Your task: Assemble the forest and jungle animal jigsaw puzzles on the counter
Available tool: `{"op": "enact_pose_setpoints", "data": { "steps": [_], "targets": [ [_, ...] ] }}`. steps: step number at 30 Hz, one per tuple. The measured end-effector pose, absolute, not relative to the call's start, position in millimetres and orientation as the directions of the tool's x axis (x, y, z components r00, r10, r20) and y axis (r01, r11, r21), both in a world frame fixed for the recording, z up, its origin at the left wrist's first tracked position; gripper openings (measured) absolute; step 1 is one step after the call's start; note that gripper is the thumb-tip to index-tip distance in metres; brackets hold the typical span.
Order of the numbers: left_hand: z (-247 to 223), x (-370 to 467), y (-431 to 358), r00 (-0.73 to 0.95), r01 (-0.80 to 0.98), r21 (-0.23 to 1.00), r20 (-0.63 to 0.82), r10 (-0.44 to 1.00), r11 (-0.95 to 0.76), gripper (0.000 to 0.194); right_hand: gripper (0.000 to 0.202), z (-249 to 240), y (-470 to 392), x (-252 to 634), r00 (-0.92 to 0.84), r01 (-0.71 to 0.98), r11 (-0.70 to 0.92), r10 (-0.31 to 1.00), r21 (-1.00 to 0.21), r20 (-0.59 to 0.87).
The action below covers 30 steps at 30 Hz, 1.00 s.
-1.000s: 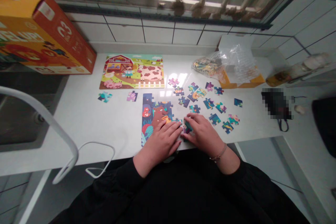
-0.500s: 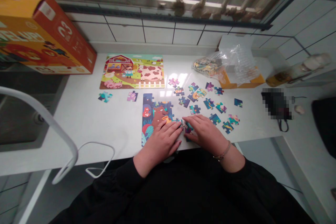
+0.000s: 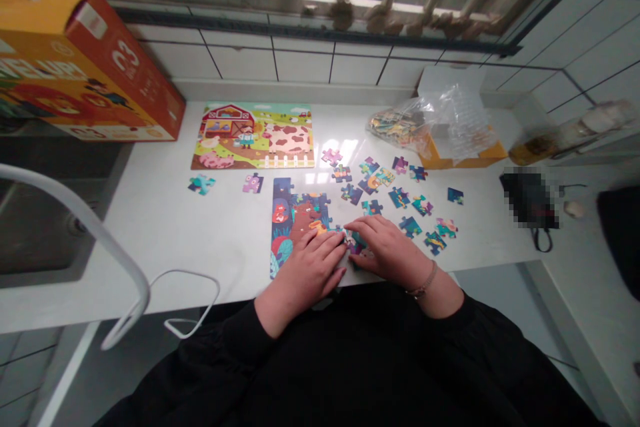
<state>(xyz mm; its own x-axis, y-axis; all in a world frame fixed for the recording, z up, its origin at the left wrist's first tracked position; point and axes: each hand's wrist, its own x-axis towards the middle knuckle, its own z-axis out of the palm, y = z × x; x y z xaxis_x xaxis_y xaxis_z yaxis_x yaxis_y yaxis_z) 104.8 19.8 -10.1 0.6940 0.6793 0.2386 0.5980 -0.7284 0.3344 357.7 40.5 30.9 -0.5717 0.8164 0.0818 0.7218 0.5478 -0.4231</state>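
Note:
A partly joined puzzle [image 3: 301, 213] with a brown bear lies near the counter's front edge. My left hand [image 3: 311, 263] rests flat over its lower right part, fingers stretched out. Just right of it, my right hand [image 3: 387, 247] curls its thumb and fingers around a puzzle piece [image 3: 353, 241] at the joined part's right side; the piece is partly hidden. Several loose pieces [image 3: 399, 197] are scattered behind and to the right of my right hand. Two more, a teal piece [image 3: 201, 184] and a purple piece [image 3: 253, 183], lie left of and behind the joined puzzle.
A finished farm puzzle [image 3: 254, 136] lies at the back. An orange box [image 3: 135, 73] stands left beside the sink [image 3: 45, 227]. Back right are an open yellow box [image 3: 465, 161] and a bag of pieces [image 3: 395, 125]. A white curved tube [image 3: 95, 217] arches at left.
My right hand has shifted slightly left, closer to my left hand, and the piece between its fingers shows more clearly. My left hand stays almost in place.

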Motion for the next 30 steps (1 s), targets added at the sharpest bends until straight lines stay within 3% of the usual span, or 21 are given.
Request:
{"op": "enact_pose_setpoints", "data": {
  "steps": [11,19,25,30],
  "targets": [
    [-9.9,106.5,20.9,0.71,0.623,0.266,0.202,0.674,-0.736,0.057,0.043,28.6,43.2,360.3,-0.59,0.719,0.556,0.805,-0.417,0.055],
    [-10.3,107.6,21.0,0.71,0.619,0.282,0.197,0.676,-0.733,0.059,0.036,22.1,43.5,362.0,-0.587,0.717,0.572,0.804,-0.399,0.096],
    [-11.2,107.4,20.5,0.707,0.62,0.289,0.197,0.679,-0.729,0.06,0.043,23.7,37.6,363.6,-0.565,0.728,0.562,0.816,-0.394,0.119],
    [-10.4,106.8,20.3,0.716,0.615,0.291,0.184,0.674,-0.732,0.062,0.024,27.6,19.7,372.2,-0.515,0.775,0.516,0.85,-0.365,0.108]
  ]
}}
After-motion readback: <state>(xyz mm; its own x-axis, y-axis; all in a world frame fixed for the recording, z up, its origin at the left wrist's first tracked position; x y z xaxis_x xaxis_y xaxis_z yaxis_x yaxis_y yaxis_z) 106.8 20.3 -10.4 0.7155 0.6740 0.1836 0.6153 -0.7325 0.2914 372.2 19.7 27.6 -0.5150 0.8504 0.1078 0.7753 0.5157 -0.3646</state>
